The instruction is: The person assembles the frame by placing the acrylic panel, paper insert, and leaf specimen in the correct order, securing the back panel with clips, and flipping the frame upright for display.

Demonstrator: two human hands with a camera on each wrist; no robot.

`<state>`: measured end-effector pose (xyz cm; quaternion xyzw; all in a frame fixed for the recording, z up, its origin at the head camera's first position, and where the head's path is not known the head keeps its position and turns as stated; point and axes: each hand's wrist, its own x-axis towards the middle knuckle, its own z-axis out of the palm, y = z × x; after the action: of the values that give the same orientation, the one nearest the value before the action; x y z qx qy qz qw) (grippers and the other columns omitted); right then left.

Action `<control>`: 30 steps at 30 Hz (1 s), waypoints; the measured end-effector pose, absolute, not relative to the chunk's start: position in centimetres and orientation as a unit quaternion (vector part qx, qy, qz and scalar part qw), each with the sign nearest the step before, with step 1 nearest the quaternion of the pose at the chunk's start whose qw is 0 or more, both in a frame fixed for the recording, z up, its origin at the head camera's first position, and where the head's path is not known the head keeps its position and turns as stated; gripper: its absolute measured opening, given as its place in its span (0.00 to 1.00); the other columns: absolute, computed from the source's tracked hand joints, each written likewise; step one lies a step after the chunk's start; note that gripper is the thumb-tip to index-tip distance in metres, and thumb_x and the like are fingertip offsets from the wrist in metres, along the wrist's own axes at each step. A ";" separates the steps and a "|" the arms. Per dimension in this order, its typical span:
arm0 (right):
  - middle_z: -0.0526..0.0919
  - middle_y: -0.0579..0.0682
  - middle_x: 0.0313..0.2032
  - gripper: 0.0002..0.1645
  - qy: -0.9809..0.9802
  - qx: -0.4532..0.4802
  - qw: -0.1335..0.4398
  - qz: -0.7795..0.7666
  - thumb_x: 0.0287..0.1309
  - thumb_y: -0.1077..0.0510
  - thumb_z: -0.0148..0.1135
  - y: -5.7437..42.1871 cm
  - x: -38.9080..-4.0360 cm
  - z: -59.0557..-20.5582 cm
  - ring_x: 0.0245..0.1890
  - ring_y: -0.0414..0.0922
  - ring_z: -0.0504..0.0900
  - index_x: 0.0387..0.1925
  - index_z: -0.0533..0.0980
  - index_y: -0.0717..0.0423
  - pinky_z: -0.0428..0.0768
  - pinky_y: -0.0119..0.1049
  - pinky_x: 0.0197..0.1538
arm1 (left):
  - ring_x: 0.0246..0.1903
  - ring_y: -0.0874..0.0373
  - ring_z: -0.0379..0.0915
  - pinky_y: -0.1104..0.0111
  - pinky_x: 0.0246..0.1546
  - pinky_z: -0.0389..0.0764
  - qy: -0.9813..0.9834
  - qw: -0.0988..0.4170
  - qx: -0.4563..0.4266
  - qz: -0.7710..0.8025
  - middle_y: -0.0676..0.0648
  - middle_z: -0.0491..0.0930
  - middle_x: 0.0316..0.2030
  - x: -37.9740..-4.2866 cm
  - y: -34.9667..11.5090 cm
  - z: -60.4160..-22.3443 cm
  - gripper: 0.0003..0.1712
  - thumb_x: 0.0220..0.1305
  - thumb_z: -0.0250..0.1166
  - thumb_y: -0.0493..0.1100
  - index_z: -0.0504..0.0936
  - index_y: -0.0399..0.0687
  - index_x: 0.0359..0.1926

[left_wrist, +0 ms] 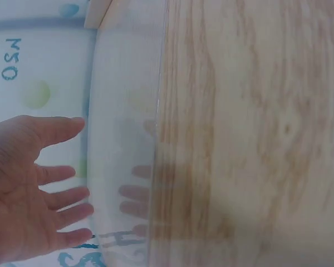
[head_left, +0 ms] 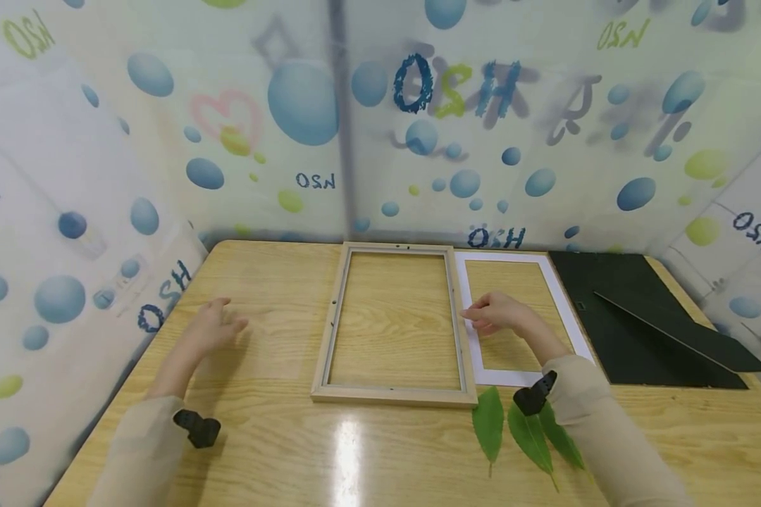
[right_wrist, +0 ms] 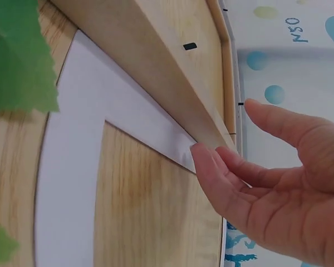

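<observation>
My left hand [head_left: 208, 332] hovers at the table's left side with its fingers spread and nothing in them. Beneath it lies a clear sheet [left_wrist: 128, 72], which mirrors the fingers in the left wrist view. In the middle sits a pale wooden picture frame [head_left: 393, 396], flat, with small dark tabs on its inner and side edges. My right hand [head_left: 499, 314] is beside the frame's right side, loosely bent fingers close to the wood and thumb apart. Under that hand is a white mat [head_left: 514, 378] with a rectangular opening, its left edge against the frame.
At the right lies a black backing board [head_left: 634, 282] with its stand flap [head_left: 685, 331] lifted. Several green leaves [head_left: 488, 426] lie in front of the mat, partly behind the right sleeve. A patterned curtain [head_left: 380, 162] encloses the wooden table [head_left: 279, 451] at the back and sides.
</observation>
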<state>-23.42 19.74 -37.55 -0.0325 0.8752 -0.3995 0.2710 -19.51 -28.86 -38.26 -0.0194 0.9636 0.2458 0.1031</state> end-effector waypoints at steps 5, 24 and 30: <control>0.75 0.61 0.43 0.30 0.859 -0.011 0.278 -0.430 0.60 0.54 0.55 19.4 -23.5 -37.7 0.39 0.44 0.79 0.54 0.65 0.76 0.83 0.37 0.44 | 0.58 0.22 0.45 0.37 0.59 0.56 0.962 0.130 -0.073 0.229 0.15 0.44 0.59 -19.9 -29.6 -38.4 0.50 0.63 0.54 0.56 0.42 0.19 0.64; 0.77 0.52 0.33 0.28 0.852 0.039 0.266 -0.449 0.56 0.56 0.60 18.3 -24.0 -38.4 0.28 0.39 0.79 0.51 0.68 0.74 0.84 0.36 0.41 | 0.52 0.26 0.46 0.43 0.57 0.60 0.956 0.155 -0.158 0.191 0.14 0.52 0.53 -20.5 -31.4 -39.2 0.56 0.51 0.63 0.64 0.57 0.11 0.54; 0.76 0.52 0.32 0.29 0.855 0.059 0.263 -0.443 0.56 0.55 0.61 18.1 -24.3 -38.5 0.25 0.38 0.79 0.52 0.66 0.73 0.83 0.32 0.37 | 0.54 0.22 0.45 0.40 0.58 0.54 0.961 0.173 -0.135 0.170 0.14 0.55 0.53 -20.8 -31.1 -38.6 0.50 0.54 0.60 0.64 0.67 0.13 0.48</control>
<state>-24.26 18.09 -38.49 0.0587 0.8549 -0.4435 0.2628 -20.82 -31.12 -38.56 -0.1347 0.9608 0.1696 0.1731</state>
